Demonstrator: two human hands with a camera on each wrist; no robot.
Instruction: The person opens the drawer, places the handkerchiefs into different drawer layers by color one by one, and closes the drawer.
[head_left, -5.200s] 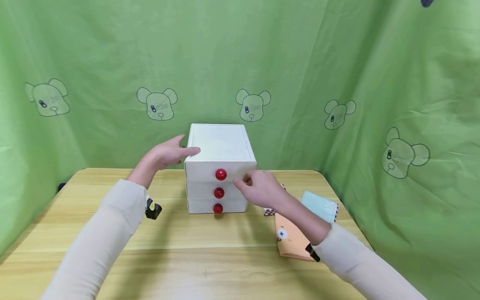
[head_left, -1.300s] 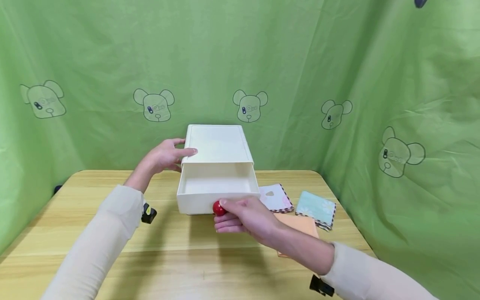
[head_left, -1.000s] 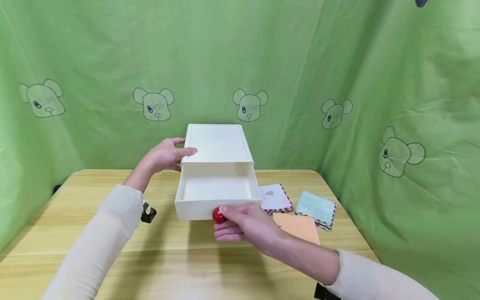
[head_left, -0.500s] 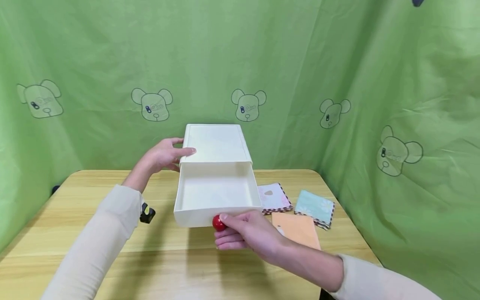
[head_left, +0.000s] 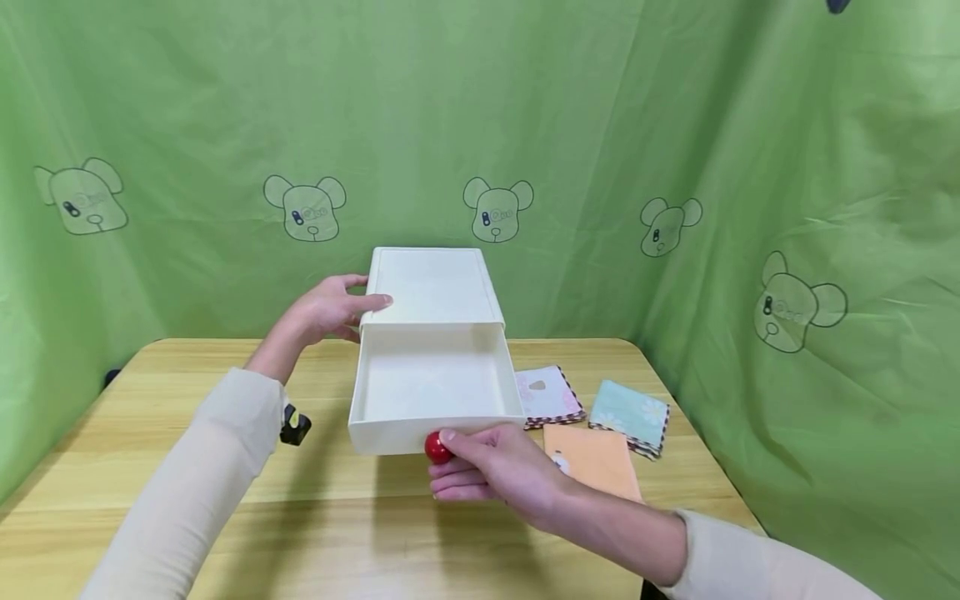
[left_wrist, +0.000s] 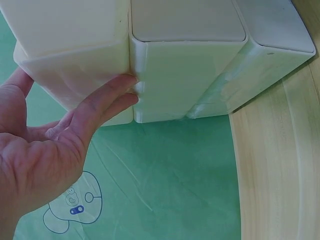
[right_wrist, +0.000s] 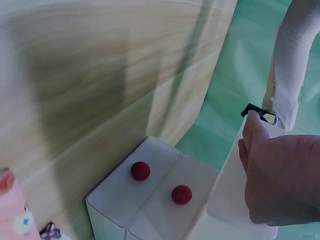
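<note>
A white drawer cabinet (head_left: 431, 285) stands at the back middle of the table. Its top drawer (head_left: 390, 435) is pulled far out toward me, and nothing lies inside it. My right hand (head_left: 517, 475) pinches this drawer's red knob (head_left: 435, 450) between thumb and fingers. At the cabinet's upper left edge, my left hand (head_left: 322, 312) steadies it, the thumb on top and the fairly straight fingers (left_wrist: 107, 95) against the side. In the right wrist view, the two lower drawers are closed, each with its own red knob (right_wrist: 140, 171).
Three folded cloths lie on the table right of the cabinet: a white one (head_left: 550, 394) with checkered trim, a light blue one (head_left: 630, 412) with flowers, and an orange one (head_left: 596, 454) partly behind my right arm. A green curtain (head_left: 420, 108) surrounds the wooden table (head_left: 352, 533).
My right hand has moved from beside the closed top drawer to its knob and drawn it out toward me. Over the last half second little moves. My left hand stays on the cabinet.
</note>
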